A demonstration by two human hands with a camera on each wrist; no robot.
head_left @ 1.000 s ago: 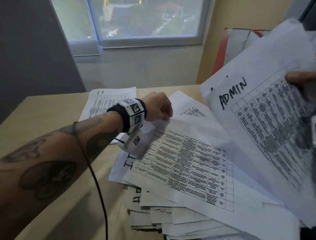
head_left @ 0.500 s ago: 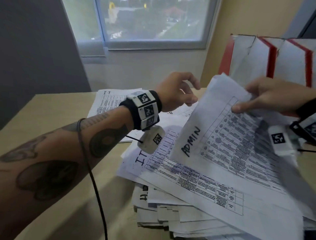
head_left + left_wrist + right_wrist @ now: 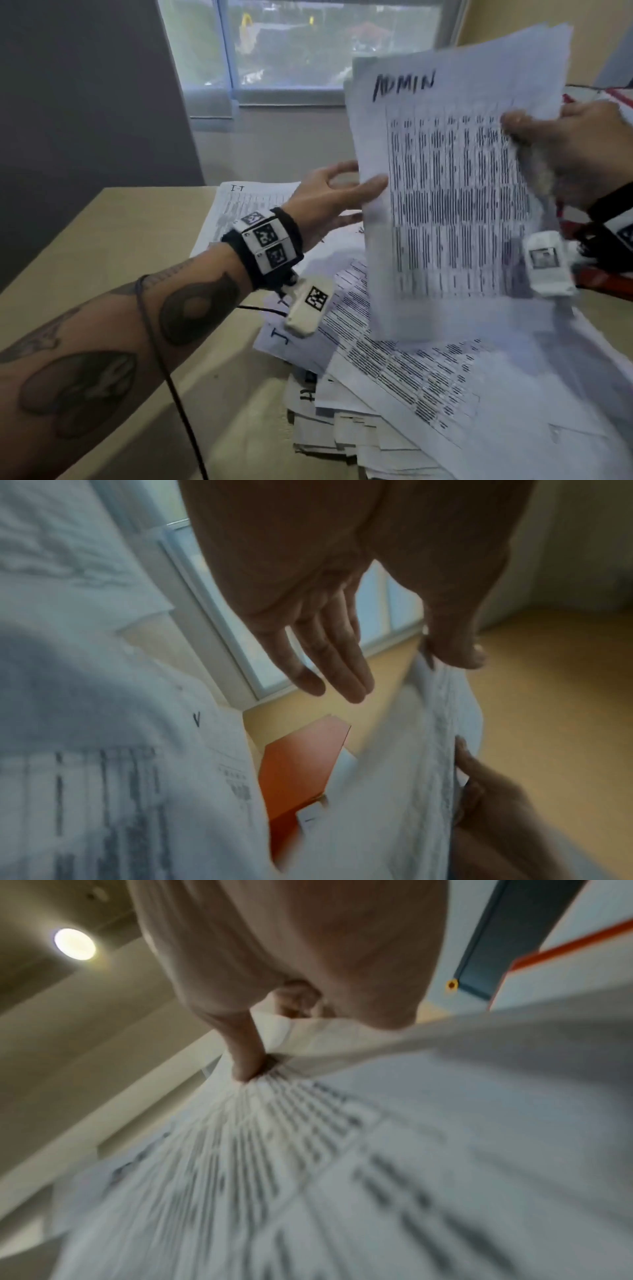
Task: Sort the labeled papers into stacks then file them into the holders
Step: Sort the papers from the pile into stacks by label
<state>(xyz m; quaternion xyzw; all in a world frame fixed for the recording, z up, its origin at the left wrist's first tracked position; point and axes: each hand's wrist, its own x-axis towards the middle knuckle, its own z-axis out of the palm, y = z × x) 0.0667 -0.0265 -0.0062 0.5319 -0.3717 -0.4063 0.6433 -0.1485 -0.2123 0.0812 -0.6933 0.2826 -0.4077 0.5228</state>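
Note:
A sheaf of printed papers marked ADMIN (image 3: pixel 445 192) is held upright above the table. My right hand (image 3: pixel 520 132) pinches its right edge, thumb on the front; the right wrist view shows the thumb (image 3: pixel 246 1066) pressing into the ADMIN papers (image 3: pixel 342 1150). My left hand (image 3: pixel 356 181) is at the sheaf's left edge with straight fingers spread. Its thumb (image 3: pixel 459 653) touches the paper edge (image 3: pixel 438 723) and the fingers stay apart from it. Below lies a loose pile of labeled papers (image 3: pixel 428 383). An IT stack (image 3: pixel 246 202) lies farther back.
Red and white file holders (image 3: pixel 603 99) stand at the right behind the raised sheaf, with one red side (image 3: pixel 298 767) showing in the left wrist view. The tan table (image 3: pixel 102 260) has bare surface on the left. A window (image 3: pixel 308 51) and wall lie beyond.
My right hand has swung the ADMIN sheaf from slanted over the pile to upright. My left hand has opened from a fist, risen off the pile and reached the sheaf's left edge.

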